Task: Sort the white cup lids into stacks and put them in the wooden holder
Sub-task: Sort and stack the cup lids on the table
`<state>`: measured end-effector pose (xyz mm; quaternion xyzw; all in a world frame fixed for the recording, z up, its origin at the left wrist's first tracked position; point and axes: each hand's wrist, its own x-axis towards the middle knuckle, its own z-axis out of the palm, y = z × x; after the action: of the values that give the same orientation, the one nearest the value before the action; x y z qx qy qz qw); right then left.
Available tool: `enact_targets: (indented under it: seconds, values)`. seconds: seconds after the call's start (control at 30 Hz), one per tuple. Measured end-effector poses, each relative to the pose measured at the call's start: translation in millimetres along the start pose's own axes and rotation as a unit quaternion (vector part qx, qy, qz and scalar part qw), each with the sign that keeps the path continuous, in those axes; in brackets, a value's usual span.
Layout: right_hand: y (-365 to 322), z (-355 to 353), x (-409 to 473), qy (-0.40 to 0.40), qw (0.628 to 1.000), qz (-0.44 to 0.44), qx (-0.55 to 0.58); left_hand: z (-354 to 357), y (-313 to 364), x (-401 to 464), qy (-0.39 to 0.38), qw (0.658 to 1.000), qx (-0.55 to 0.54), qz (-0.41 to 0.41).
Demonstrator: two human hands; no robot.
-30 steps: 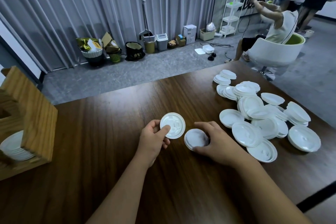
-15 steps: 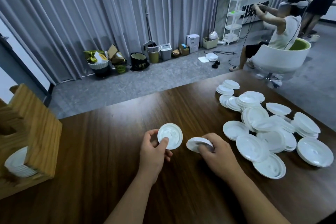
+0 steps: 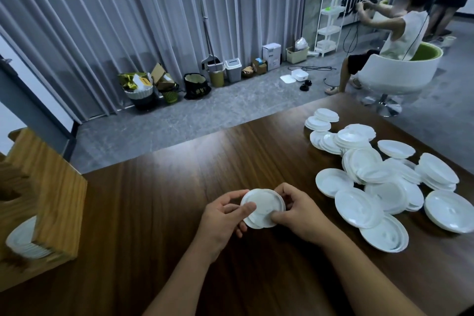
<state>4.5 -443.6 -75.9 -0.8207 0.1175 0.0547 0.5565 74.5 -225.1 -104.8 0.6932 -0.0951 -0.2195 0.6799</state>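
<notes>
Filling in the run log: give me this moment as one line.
phase: stacking | both hands: left hand and right hand hold small lid stack | loose lids: table right | wooden holder: left, partly filled

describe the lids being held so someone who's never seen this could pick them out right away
On the dark wooden table, look near the front edge at the middle, left of the big loose pile of lids. There the left hand and right hand pinch a small stack of lids between them. It is the only stack lifted and gripped by fingers; the others lie loose on the table or sit in the wooden holder.
</notes>
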Motion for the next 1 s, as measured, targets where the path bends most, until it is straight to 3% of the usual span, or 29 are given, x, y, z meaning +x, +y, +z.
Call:
enact_targets:
  seconds: [0.2, 0.4, 0.57, 0.8, 1.0]
  values:
    - [4.0, 10.3, 3.2, 0.05, 0.999, -0.003, 0.02, -3.4, -6.0, 4.0, 0.001, 1.0, 0.02, -0.009]
    - [5.8, 16.8, 2.7, 0.039, 0.997, -0.008, 0.059, -6.9, -1.1, 3.8, -0.042, 0.999, 0.0, -0.029]
    - [7.0, 20.8, -4.6, 0.068, 0.995, 0.006, 0.076, 2.1, 4.7, 4.4, -0.006, 0.999, 0.015, -0.036]
    - [23.8, 16.9, -49.9, 0.226, 0.968, 0.022, 0.108, 19.8, -0.8, 10.0, 0.065, 0.997, -0.028, -0.043]
    - [44.0, 4.3, -89.6, 0.409, 0.905, 0.018, 0.112, 57.2, -2.9, 5.3, 0.029, 0.998, -0.038, -0.029]
